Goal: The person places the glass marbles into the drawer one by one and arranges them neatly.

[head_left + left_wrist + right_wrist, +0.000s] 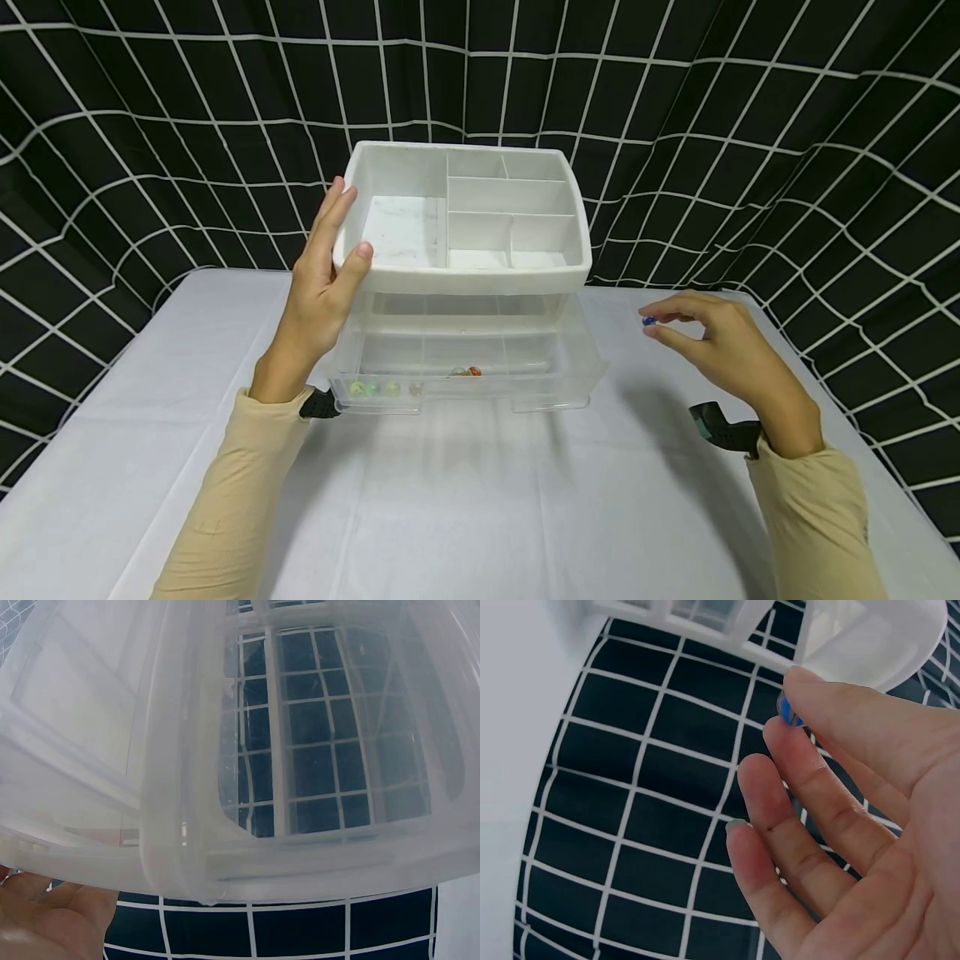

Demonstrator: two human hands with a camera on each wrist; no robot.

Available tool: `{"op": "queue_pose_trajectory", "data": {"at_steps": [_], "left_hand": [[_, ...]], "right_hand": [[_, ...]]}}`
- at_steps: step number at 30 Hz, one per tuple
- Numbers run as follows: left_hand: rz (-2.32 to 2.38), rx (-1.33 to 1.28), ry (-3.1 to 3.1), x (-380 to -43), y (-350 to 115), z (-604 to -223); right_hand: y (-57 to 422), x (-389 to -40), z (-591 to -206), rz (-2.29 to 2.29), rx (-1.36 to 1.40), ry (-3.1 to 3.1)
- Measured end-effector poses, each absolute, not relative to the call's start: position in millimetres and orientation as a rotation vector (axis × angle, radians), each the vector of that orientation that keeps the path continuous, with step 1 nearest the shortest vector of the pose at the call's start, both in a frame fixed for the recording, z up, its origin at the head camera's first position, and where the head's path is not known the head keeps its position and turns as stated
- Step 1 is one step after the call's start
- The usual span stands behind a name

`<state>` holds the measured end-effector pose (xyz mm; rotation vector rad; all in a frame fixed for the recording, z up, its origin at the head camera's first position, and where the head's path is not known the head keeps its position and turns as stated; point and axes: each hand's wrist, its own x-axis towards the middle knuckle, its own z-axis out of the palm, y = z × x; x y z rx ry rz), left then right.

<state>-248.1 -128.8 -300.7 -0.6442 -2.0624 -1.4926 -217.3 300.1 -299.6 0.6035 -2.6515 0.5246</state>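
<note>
A white desk organizer (480, 282) with a divided top tray stands on the table above clear drawers. The lower clear drawer (465, 392) juts out at the front. Several pale green and clear marbles (372, 388) lie at its left, and an orange marble (474, 372) and a brownish one sit near its middle. My left hand (318, 292) rests along the organizer's left side, fingers straight, thumb on the front corner of the rim. Off to the right, my right hand (712, 337) pinches a blue marble (787, 710) between thumb and forefinger, above the table and apart from the organizer.
A white cloth covers the table (465, 517). Behind it and on both sides hangs a black curtain with a white grid (480, 92). The top tray's compartments (405, 229) show no contents.
</note>
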Motion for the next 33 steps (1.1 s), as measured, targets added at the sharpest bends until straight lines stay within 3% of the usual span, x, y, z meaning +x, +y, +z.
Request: {"op": "queue_pose_trajectory", "data": {"at_steps": [33], "left_hand": [[-1.496, -0.641, -2.066, -248.0, -129.4, -300.6]], "right_hand": [[261.6, -190.8, -268.4, 0.52, 0.801, -2.471]]}}
